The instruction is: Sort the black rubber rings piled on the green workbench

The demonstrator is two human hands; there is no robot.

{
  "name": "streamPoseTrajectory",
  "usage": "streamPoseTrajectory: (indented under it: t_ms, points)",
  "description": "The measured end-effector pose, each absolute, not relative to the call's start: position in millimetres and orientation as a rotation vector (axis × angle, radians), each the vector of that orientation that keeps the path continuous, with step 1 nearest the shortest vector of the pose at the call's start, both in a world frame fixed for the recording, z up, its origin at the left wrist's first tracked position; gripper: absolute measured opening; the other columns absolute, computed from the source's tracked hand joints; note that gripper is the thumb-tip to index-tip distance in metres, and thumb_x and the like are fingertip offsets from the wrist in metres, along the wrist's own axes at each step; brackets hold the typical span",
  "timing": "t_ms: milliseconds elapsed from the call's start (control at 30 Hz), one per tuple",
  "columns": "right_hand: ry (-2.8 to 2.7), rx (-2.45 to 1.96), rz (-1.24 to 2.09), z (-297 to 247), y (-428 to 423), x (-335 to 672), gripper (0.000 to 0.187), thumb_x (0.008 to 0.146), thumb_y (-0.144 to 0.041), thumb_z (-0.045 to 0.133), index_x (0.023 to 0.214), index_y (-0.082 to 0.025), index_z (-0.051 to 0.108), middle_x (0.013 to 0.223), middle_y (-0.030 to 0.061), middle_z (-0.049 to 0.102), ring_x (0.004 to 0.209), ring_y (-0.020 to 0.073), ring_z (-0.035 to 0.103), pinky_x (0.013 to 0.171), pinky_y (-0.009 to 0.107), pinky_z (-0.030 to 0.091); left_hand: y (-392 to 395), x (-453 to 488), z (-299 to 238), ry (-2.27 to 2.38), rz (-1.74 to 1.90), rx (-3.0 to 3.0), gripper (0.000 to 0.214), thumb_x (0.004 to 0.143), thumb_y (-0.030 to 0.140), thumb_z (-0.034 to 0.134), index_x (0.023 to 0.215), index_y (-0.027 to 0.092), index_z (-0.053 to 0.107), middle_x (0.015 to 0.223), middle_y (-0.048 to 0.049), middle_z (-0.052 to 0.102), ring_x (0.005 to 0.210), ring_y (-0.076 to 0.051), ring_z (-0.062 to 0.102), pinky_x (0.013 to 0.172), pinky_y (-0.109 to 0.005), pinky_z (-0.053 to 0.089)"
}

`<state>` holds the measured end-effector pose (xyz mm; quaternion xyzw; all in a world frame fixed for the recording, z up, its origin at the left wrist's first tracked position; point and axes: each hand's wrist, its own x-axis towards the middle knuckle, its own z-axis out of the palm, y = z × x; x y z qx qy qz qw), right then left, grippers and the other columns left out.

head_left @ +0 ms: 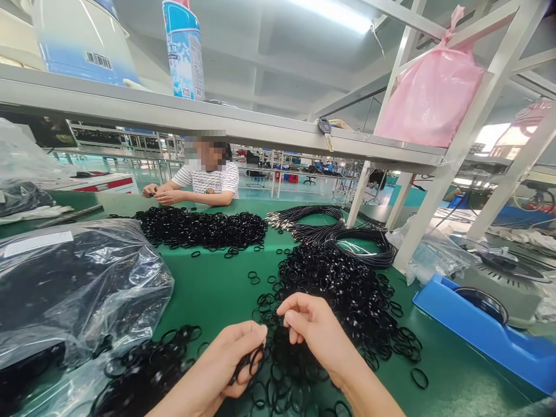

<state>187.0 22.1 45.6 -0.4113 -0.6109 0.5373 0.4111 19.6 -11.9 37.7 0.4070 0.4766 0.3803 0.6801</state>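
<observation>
The left hand (226,365) is pinching some black rings (248,364) in closed fingers just above the worktop (217,289), the right hand (315,330) is hovering beside with curled fingers, and tangled rings may be slipping into the pile (343,284).

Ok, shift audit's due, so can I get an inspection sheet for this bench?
Surface: green table, partly covered.
Job's things: black rings in loose piles.
Clutter: plastic bag at left, blue dispenser at right.
Grippers: left hand pinches rings; right hand pinched above pile, hold unclear.
Cables: black cable coil behind pile.
Surroundings: person seated opposite; shelf overhead with pink bag, bottle.
</observation>
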Motion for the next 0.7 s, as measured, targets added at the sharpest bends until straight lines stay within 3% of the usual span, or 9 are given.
streamPoseTrajectory:
  t_ms: [167,300,500,700]
  points:
    - [-1.764,-1.112,1.161,54.1,16.3,191.7,0.014,0.080,-0.022,0.052,0.080,-0.019,0.065,0.067,-0.0027,0.058,0.057,0.0097,0.054,0.056,0.021,0.039,-12.0,17.6,41.8,1.021,0.982,0.782,0.037,0.073,0.048,0.068,0.084,0.013,0.064,0.054,0.0045,0.045,0.043,-0.003,0.023,0.038,-0.016,0.006]
    - [-1.814,-1.103,1.221,53.7,8.6,184.4,0.016,0.075,-0.026,0.062,0.089,-0.022,0.067,0.073,-0.0025,0.065,0.056,0.0112,0.059,0.056,0.022,0.043,-13.3,17.2,42.6,1.007,0.992,0.768,0.039,0.077,0.047,0.063,0.092,0.011,0.067,0.050,0.0039,0.043,0.044,-0.004,0.022,0.038,-0.016,0.009]
    - [-1.732,-1.101,1.185,49.4,9.4,176.8,0.014,0.074,-0.018,0.057,0.080,-0.019,0.070,0.064,-0.0011,0.063,0.058,0.0122,0.058,0.057,0.022,0.044,-11.9,16.4,41.9,1.055,0.902,0.917,0.028,0.075,0.039,0.063,0.080,0.012,0.066,0.043,0.0076,0.036,0.040,-0.003,0.015,0.037,-0.017,0.005]
    - [-1.782,-1.089,1.164,50.0,8.7,179.8,0.015,0.074,-0.016,0.058,0.079,-0.021,0.071,0.069,-0.0015,0.066,0.065,0.0124,0.058,0.061,0.022,0.042,-9.0,15.6,38.4,1.114,0.975,0.919,0.035,0.065,0.040,0.074,0.087,0.016,0.063,0.056,0.0028,0.057,0.036,0.000,0.025,0.037,-0.015,0.005]
